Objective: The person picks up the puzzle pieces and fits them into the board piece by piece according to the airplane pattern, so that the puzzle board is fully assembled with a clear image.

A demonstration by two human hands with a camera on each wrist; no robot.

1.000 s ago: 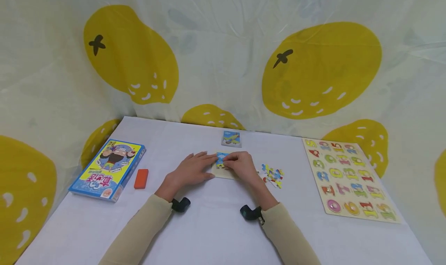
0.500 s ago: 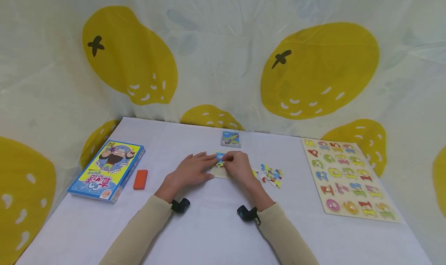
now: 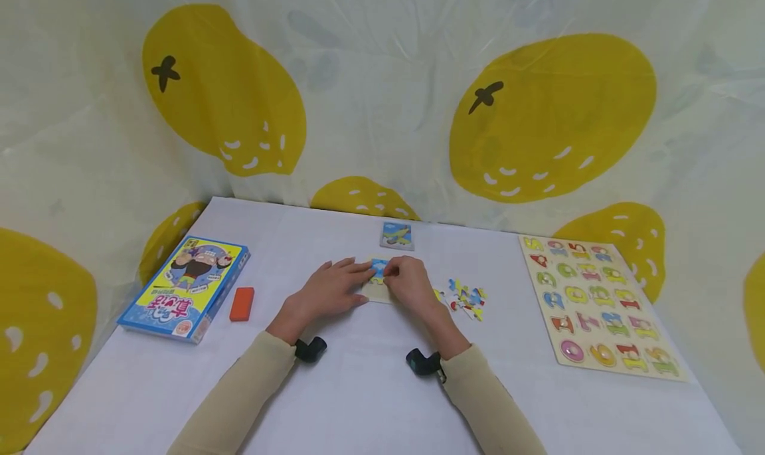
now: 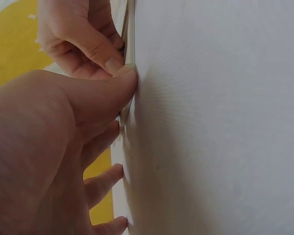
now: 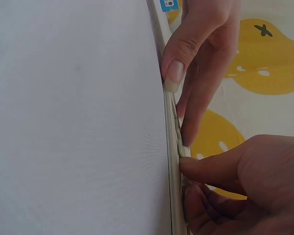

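Observation:
In the head view, a small puzzle board (image 3: 378, 293) lies on the white table with blue and yellow puzzle pieces (image 3: 379, 265) fitted at its upper part. My left hand (image 3: 330, 289) lies with fingers spread across the board's left side, the thumb at its near edge. From the right, my right hand (image 3: 411, 283) bends over the joined pieces. Its thumb (image 5: 206, 166) and forefinger pinch a puzzle piece low against the board in the right wrist view; the fingers mostly hide it. Loose puzzle pieces (image 3: 469, 300) lie in a pile right of this hand.
Behind the board lies a small picture of a yellow aeroplane (image 3: 397, 235). To the left are a blue and yellow box (image 3: 185, 289) and an orange block (image 3: 242, 304). A wooden number board (image 3: 597, 309) occupies the right side. A lemon-print curtain (image 3: 382, 109) hangs behind.
My right hand and forearm have shifted slightly left, covering more of the joined pieces. My left hand stays in place on the board.

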